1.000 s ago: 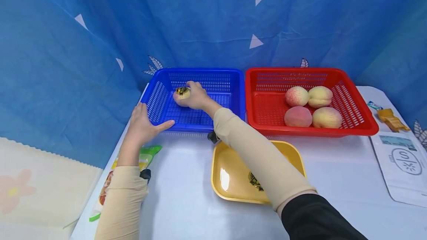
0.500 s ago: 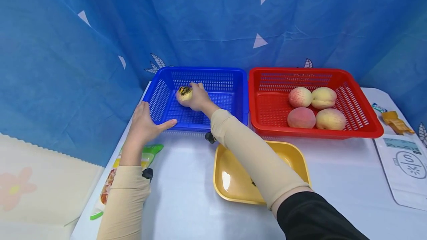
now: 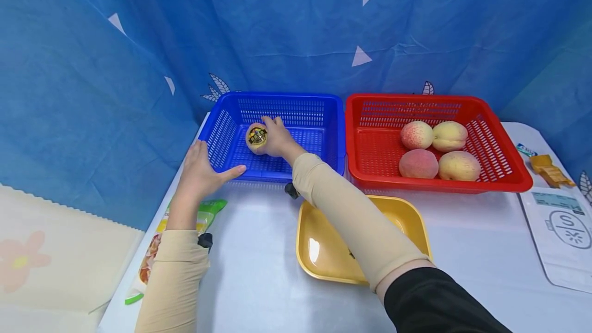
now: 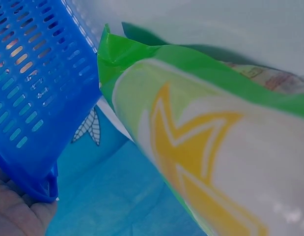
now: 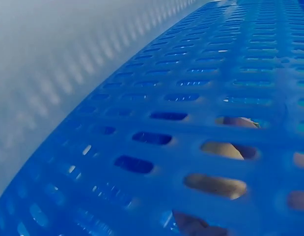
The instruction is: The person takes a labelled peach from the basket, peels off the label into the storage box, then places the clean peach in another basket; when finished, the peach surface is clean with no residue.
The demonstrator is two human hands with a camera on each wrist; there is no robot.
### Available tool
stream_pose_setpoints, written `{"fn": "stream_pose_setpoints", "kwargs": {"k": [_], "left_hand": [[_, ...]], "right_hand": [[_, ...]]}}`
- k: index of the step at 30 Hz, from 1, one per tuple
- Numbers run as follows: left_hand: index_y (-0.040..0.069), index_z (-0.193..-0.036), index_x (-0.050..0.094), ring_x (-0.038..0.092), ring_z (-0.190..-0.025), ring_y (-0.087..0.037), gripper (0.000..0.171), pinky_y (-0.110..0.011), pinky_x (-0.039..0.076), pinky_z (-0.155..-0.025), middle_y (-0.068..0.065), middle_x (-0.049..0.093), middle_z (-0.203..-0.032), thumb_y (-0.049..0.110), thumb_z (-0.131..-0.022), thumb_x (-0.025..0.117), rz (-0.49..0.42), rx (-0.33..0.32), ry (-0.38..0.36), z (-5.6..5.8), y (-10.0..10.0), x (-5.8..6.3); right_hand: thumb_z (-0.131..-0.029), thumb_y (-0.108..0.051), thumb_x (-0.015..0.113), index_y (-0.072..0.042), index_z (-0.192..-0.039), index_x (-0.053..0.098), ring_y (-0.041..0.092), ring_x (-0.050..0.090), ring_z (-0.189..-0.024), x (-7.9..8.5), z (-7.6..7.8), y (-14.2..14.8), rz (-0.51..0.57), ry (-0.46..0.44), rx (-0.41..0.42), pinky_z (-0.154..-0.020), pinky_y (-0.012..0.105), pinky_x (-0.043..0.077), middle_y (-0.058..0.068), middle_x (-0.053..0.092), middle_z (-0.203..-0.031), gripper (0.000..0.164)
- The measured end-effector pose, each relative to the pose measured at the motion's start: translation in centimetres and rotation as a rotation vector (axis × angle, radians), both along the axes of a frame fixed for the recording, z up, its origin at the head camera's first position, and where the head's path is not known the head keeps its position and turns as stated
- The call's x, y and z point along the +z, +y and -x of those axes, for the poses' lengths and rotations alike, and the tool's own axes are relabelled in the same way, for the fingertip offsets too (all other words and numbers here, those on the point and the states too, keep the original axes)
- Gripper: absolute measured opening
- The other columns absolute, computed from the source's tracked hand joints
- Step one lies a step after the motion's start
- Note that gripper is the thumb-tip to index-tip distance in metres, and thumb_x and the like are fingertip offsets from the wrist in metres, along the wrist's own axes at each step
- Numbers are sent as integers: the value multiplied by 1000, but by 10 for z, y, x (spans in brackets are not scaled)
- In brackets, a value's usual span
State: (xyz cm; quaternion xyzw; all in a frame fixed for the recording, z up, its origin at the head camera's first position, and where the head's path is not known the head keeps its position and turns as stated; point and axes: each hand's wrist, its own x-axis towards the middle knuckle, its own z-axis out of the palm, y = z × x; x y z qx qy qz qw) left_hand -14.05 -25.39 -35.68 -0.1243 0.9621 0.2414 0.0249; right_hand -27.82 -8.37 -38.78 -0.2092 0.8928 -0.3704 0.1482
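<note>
My right hand (image 3: 279, 139) reaches into the blue basket (image 3: 289, 174) and holds a peach (image 3: 251, 134) from its right side. A round black and gold label faces up on that peach. In the right wrist view the basket's slotted wall (image 5: 191, 105) hides most of the peach and fingers. My left hand (image 3: 198, 169) lies at the basket's left front corner, thumb stretched out to the right over the front rim. In the left wrist view, part of the left hand (image 4: 19, 209) shows right at the basket's rim.
Right of the blue basket stands a red basket (image 3: 370, 181) with several peaches (image 3: 418, 163). A yellow tray (image 3: 319, 266) lies in front, partly under my right forearm. A green and white food packet (image 3: 150, 258) lies at left, a white pouch (image 3: 561, 240) at right.
The peach has turned and sunk slightly in my right hand, so its label faces the head camera more fully. My left hand keeps its place at the basket corner.
</note>
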Motion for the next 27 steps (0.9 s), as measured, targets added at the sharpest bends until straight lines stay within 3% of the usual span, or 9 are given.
{"fn": "stream_pose_setpoints", "kwargs": {"k": [2, 5, 15, 21, 27], "left_hand": [[-3, -156, -8, -3, -152, -47, 136, -66, 12, -120, -26, -7, -164, 78, -74, 64, 2, -4, 2, 0, 0, 1], [-3, -156, -9, -4, -152, -46, 137, -66, 12, -120, -26, -7, -164, 78, -74, 64, -4, -6, -1, 1, 1, 1], [-3, -156, -10, -6, -151, -47, 137, -67, 11, -119, -27, -10, -164, 78, -75, 64, -7, -17, -23, 1, 3, 2], [-3, -156, -10, -6, -152, -47, 136, -68, 12, -119, -26, -10, -164, 77, -75, 65, -11, -11, -30, 2, 1, 2], [-4, -156, -9, -4, -151, -48, 137, -69, 13, -118, -27, -9, -164, 78, -74, 65, -2, -10, -25, 2, -2, 3]], "right_hand": [[-84, -24, 79, -19, -157, 24, 32, 49, -126, -1, 0, 1, -43, 5, 47, -109, 44, 45, 13, 34, -146, 91], [-84, -18, 78, -16, -157, 24, 31, 47, -132, -1, 1, 2, -43, 18, 98, -113, 43, 41, 15, 36, -149, 91], [-82, -24, 82, -13, -153, 31, 27, 51, -130, 4, -5, 2, -71, 43, 99, -112, 41, 43, 13, 46, -142, 87], [-82, -28, 82, -11, -152, 32, 26, 51, -126, 15, -12, 3, -54, 85, 139, -110, 41, 45, 13, 49, -139, 89], [-82, -27, 81, -11, -153, 31, 26, 51, -126, 31, -16, 11, -11, 110, 122, -108, 41, 46, 13, 48, -141, 88]]}}
